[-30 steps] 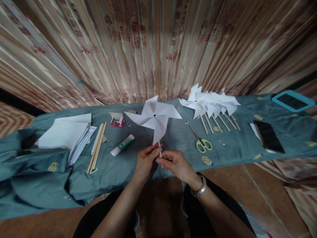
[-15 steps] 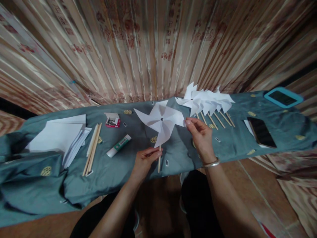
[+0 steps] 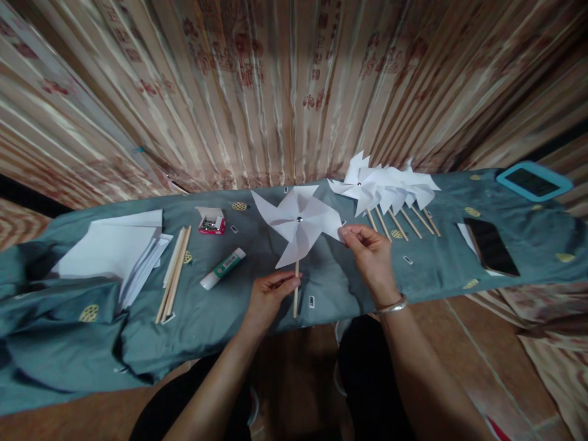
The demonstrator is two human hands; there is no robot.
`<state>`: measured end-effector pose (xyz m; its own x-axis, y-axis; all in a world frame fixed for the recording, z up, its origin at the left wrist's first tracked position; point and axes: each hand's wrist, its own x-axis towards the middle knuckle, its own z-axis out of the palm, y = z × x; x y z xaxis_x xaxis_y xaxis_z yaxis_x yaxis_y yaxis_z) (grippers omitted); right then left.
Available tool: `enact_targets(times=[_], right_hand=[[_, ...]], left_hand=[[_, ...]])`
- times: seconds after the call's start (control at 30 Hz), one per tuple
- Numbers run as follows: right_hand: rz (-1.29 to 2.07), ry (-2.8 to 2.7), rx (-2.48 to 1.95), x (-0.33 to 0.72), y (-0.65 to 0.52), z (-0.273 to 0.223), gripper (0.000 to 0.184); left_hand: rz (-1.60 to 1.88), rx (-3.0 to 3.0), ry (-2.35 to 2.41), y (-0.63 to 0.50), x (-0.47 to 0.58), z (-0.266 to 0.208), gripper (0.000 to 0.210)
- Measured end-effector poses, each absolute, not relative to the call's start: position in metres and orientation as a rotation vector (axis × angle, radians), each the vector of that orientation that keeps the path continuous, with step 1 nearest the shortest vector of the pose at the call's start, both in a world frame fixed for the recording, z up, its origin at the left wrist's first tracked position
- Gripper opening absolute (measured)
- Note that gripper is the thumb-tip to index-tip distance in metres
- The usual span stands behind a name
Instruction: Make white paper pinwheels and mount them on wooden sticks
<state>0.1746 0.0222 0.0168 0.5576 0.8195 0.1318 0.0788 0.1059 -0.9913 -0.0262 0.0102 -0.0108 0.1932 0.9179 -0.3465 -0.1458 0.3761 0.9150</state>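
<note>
A white paper pinwheel (image 3: 301, 236) with a shiny pin at its centre faces me, upright on a thin wooden stick. My left hand (image 3: 271, 297) pinches that stick below the blades, and the stick's lower end shows beneath the fingers. At the tip of the right-hand blade, my right hand (image 3: 370, 254) has thumb and fingers closed on the paper. Several finished pinwheels (image 3: 386, 190) lie overlapped in a row behind my right hand, their sticks pointing towards me.
Left on the green cloth (image 3: 193, 343) are white paper sheets (image 3: 105, 245), wooden sticks (image 3: 173, 275), a small box of pins (image 3: 212, 223) and a glue stick (image 3: 223, 268). A phone (image 3: 496, 247) and a blue-framed device (image 3: 535, 182) lie right. Curtains (image 3: 275, 92) hang behind the table.
The pinwheel's blades have turned slightly clockwise, the lower blade swinging left. My right hand has moved a little down with the blade tip. The whole view has shifted slightly.
</note>
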Motion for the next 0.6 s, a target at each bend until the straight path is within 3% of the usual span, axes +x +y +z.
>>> enact_targets(times=[0.6], right_hand=[[0.888, -0.850, -1.421, 0.155, 0.012, 0.020, 0.025]], left_hand=[[0.956, 0.874, 1.148, 0.011, -0.027, -0.013, 0.026]])
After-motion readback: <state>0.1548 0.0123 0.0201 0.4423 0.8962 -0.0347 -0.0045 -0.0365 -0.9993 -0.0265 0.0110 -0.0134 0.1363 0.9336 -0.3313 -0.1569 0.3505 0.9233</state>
